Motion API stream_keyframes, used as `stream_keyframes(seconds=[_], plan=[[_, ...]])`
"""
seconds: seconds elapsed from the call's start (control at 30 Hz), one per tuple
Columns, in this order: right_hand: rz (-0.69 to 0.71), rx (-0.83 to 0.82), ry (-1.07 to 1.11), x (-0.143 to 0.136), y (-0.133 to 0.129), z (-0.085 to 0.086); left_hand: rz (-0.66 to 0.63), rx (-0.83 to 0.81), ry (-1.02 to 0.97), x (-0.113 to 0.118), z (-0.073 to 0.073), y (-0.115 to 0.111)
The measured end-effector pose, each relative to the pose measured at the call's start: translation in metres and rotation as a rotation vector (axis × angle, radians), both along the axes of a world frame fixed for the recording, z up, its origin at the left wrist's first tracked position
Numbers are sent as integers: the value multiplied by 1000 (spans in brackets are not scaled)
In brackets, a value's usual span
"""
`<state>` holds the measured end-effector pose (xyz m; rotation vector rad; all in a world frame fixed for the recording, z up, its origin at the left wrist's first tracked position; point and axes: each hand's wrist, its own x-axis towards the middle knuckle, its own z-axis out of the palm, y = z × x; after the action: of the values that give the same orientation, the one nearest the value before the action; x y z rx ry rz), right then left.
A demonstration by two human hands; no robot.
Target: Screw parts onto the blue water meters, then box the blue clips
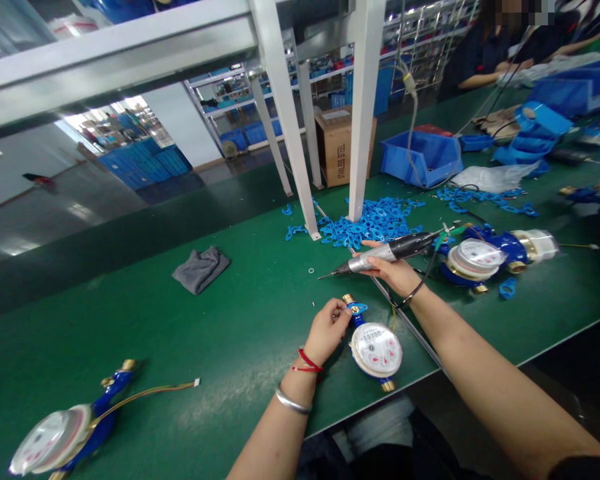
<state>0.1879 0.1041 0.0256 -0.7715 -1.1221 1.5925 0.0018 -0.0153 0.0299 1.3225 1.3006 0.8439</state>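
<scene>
My left hand (329,325), closed, has its fingertips pinched at the blue valve handle (359,308) on the brass-ended neck of a water meter (377,350). This meter lies at the table's front edge, its round dial facing up. Above it, my right hand (396,275) is wrapped round a silver and black electric screwdriver (391,252). The thin bit points left, apart from the meter. A small screw (313,304) and a little pale ring (311,271) lie on the green table just left of the tool.
Blue valve handles (380,220) are heaped around the white rack posts (365,107). More water meters (475,257) lie to the right, and another meter (50,440) is at the lower left. A grey cloth (200,268) and blue bin (420,157) also sit here. Co-workers are at the upper right.
</scene>
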Motion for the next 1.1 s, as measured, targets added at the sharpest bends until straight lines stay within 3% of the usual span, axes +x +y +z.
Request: stream_keyframes(seconds=[0.17, 0.37, 0.53, 0.77, 0.93, 1.1], plan=[[-50, 84, -113, -2, -5, 5, 4, 9, 16, 0, -3, 1], [-229, 397, -448, 2, -7, 18, -2, 13, 6, 0, -2, 1], [-196, 530, -548, 5, -8, 24, 5, 7, 5, 0, -1, 1], [-131, 587, -656, 18, -4, 33, 8, -1, -5, 0, 0, 1], [-79, 503, -660, 30, -3, 38, 2, -14, -14, 1, 0, 0], [-115, 576, -710, 27, -7, 42, -5, -29, 13, 1, 2, 1]])
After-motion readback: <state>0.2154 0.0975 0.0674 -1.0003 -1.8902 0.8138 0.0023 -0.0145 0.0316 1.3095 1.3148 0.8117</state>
